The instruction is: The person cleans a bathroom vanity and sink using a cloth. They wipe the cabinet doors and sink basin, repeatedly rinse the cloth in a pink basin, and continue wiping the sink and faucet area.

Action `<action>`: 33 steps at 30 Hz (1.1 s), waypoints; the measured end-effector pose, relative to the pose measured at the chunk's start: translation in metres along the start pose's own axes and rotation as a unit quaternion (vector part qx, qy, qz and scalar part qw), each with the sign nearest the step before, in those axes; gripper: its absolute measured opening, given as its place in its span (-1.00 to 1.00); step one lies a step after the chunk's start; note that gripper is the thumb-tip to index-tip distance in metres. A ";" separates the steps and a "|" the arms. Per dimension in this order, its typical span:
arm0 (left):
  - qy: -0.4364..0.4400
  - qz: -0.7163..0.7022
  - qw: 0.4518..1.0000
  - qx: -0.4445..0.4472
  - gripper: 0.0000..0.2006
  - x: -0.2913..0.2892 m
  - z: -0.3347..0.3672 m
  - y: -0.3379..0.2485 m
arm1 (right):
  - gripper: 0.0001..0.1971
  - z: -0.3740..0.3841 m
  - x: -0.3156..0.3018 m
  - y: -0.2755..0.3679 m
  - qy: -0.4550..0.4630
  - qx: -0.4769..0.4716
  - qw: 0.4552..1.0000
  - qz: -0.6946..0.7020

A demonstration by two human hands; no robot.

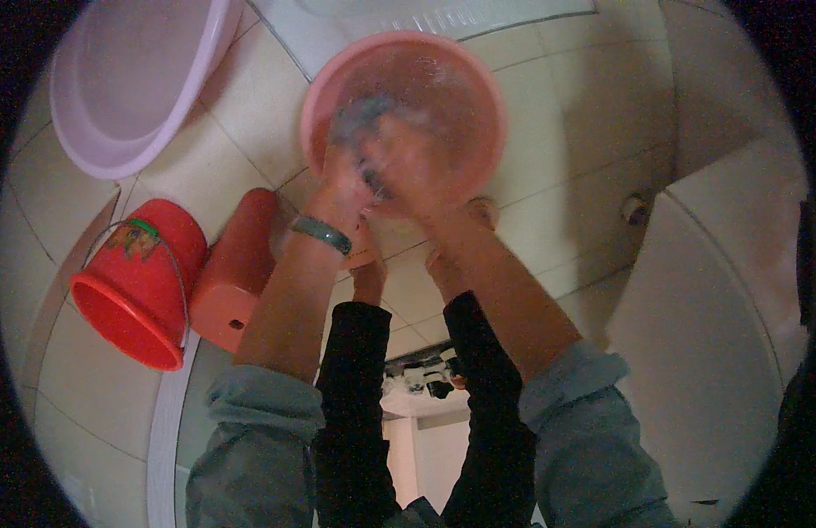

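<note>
A round pink basin (pixel 491 114) stands on the tiled floor in front of me, with cloudy water in it. Both my hands reach down into it and close on a wet grey-blue cloth (pixel 368 110). My left hand (pixel 344 172), below a dark wristband (pixel 321 234), grips the cloth's left side. Beside it my right hand (pixel 406 157) presses onto the same cloth from the right. Motion and water blur the fingers, and part of the cloth is hidden between the hands.
At the upper left is a large pale purple tub (pixel 153 158). A red bucket (pixel 131 299) with a wire handle lies tilted at the left, beside a reddish plastic stool-like piece (pixel 236 273). My feet are just behind the basin. A white panel (pixel 707 326) stands at the right.
</note>
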State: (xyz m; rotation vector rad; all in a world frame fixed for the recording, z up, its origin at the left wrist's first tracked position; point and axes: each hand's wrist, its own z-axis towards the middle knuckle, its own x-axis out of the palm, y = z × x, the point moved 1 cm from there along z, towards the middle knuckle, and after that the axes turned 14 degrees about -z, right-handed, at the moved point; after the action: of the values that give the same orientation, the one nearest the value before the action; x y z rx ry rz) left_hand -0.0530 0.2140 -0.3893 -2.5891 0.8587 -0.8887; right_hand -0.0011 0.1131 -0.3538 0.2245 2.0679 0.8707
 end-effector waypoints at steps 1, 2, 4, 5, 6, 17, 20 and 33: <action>-0.026 0.052 0.998 0.037 -0.50 0.010 0.010 -0.003 | -0.70 0.006 0.015 -0.035 -0.075 0.054 0.995 0.032; -0.051 0.097 0.991 0.072 -0.50 0.017 0.013 -0.004 | -0.67 0.010 0.030 -0.067 -0.149 0.106 0.981 0.068; -0.079 0.207 0.969 0.108 -0.52 0.019 0.020 -0.008 | -0.64 0.005 0.029 -0.090 -0.199 0.247 0.931 0.181; -0.086 0.298 0.938 0.151 -0.54 0.028 0.015 -0.019 | -0.62 0.000 0.018 -0.089 -0.172 0.331 0.891 0.258; -0.092 0.386 0.898 0.191 -0.55 0.032 0.011 -0.026 | -0.60 -0.007 0.016 -0.095 -0.153 0.359 0.879 0.273; -0.167 0.331 0.920 0.127 -0.59 -0.045 0.002 0.015 | -0.34 0.008 0.035 -0.106 -0.147 0.163 0.965 -0.146; -0.158 0.102 0.982 -0.005 -0.59 -0.038 0.010 0.024 | -0.42 0.032 0.042 -0.116 -0.015 0.133 0.991 0.012; 0.112 0.011 0.993 0.048 -0.48 -0.078 0.031 0.059 | -0.79 -0.019 -0.009 0.036 0.103 -0.058 0.992 -0.032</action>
State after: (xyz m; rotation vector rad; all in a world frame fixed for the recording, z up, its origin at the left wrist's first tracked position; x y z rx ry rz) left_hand -0.1089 0.2175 -0.4749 -2.4261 0.8752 -1.1996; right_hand -0.0157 0.1263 -0.3168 0.0036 2.1919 1.0066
